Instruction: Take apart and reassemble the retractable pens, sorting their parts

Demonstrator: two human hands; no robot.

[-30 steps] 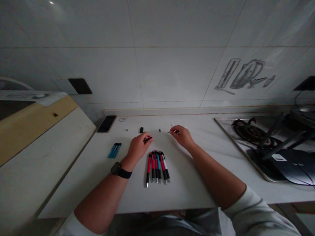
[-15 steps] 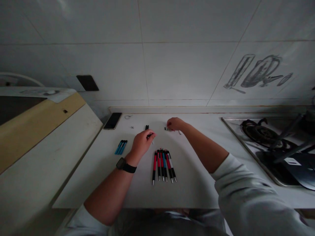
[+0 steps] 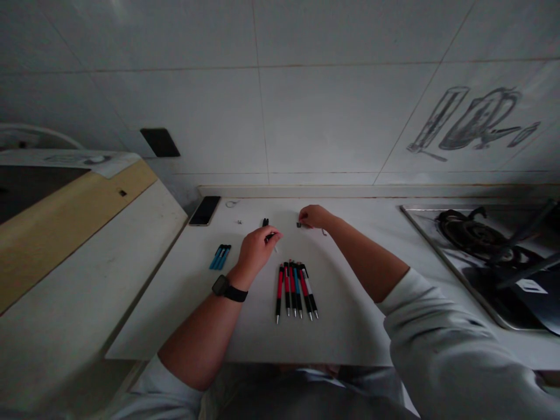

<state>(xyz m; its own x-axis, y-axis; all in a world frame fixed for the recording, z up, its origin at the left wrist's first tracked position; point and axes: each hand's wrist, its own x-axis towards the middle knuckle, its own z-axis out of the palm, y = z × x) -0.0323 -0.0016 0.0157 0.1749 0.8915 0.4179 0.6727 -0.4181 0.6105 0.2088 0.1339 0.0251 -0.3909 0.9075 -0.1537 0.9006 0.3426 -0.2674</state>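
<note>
My left hand [image 3: 256,248], with a dark watch on its wrist, pinches a small black pen part [image 3: 271,236] between thumb and fingers. Just behind it stick out black pieces [image 3: 265,222] lying on the counter. Farther right, my right hand [image 3: 314,216] reaches down with fingertips together at a few tiny dark parts [image 3: 298,224]; whether it grips one is hidden. Nearer me, several assembled click pens [image 3: 293,289] in red, blue and white lie side by side, tips towards me. Left of my left hand rest blue pen barrels [image 3: 220,256] with black ends.
A phone [image 3: 205,210] lies at the counter's back left, beside a thin clear ring-like item [image 3: 231,203] and tiny metal bits [image 3: 239,221]. A gas stove [image 3: 472,251] borders the right side. A large white panel [image 3: 100,251] stands at the left.
The view has shifted slightly, so everything sits a little farther right and higher. My left hand still holds the black part; my right fingertips have come closer to the tiny dark parts.
</note>
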